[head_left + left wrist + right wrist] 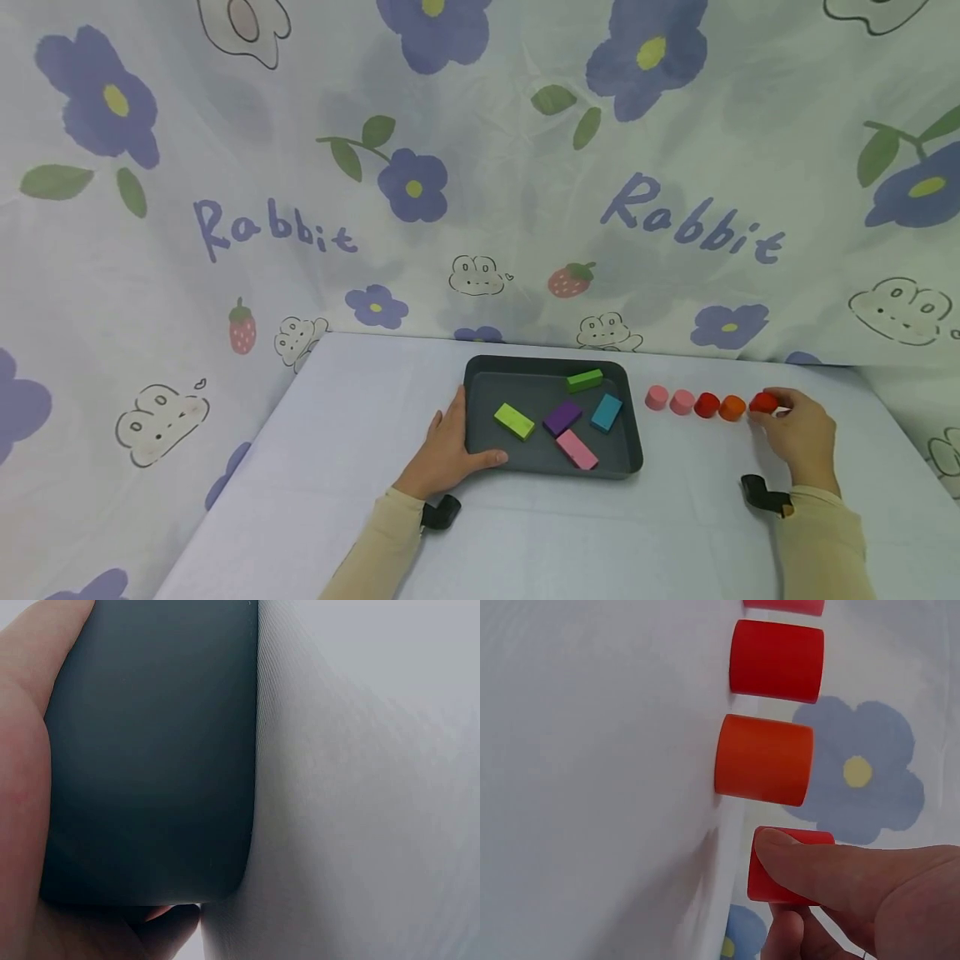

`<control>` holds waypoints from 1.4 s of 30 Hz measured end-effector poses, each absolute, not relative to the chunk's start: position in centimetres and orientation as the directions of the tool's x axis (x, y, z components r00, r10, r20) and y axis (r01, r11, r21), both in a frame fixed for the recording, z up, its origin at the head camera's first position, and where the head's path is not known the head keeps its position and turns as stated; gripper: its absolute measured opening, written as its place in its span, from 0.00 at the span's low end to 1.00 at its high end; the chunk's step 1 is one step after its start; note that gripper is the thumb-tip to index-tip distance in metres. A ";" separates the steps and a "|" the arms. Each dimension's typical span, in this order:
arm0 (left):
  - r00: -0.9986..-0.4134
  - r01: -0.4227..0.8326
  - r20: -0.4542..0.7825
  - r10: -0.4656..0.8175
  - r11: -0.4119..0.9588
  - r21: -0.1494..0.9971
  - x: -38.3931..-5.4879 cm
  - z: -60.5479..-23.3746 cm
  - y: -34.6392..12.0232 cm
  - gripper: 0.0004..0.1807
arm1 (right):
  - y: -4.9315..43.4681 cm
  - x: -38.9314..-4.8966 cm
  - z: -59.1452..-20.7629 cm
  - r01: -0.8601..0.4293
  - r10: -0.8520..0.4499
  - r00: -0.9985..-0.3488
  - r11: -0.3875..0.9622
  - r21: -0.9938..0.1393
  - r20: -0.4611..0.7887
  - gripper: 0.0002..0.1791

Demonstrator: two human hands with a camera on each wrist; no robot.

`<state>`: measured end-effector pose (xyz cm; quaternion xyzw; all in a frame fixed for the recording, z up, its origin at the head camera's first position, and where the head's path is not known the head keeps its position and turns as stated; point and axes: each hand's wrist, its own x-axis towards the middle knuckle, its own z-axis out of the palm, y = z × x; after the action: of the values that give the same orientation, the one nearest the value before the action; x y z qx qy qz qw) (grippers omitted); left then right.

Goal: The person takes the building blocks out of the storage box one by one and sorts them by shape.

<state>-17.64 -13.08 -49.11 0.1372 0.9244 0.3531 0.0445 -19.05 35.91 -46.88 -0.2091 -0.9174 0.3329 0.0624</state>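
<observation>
My left hand [444, 450] holds the near left corner of a dark grey tray [517, 382], thumb by the front rim and fingers along the left side. In the left wrist view, the tray's outer wall [154, 750] fills the space between thumb and fingers. My right hand [806, 433] pinches a red cylinder block [761, 881] between thumb and fingers, slightly above the table in the right wrist view. That block is at the right end of a row, beside an orange cylinder [732, 408]. Further left stand another red cylinder [707, 406] and two pink ones [682, 402].
Inside the tray lie a lime block [514, 422], a green block [584, 381], a purple block [562, 417], a blue block [606, 413] and a pink block [577, 450]. A white cloth covers the table [570, 542]. Behind it hangs a patterned curtain [517, 208].
</observation>
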 end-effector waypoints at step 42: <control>-0.956 0.229 0.008 0.293 0.729 0.646 -17.9 -49.4 -13.2 0.71 | 33.4 -18.8 -44.2 0.223 0.328 -0.942 0.762 -0.608 0.066 0.31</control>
<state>-17.92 -13.18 -49.39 0.1405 0.9285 0.3405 0.0473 -18.79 33.36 -44.17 -0.1472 -0.9349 0.3116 0.0845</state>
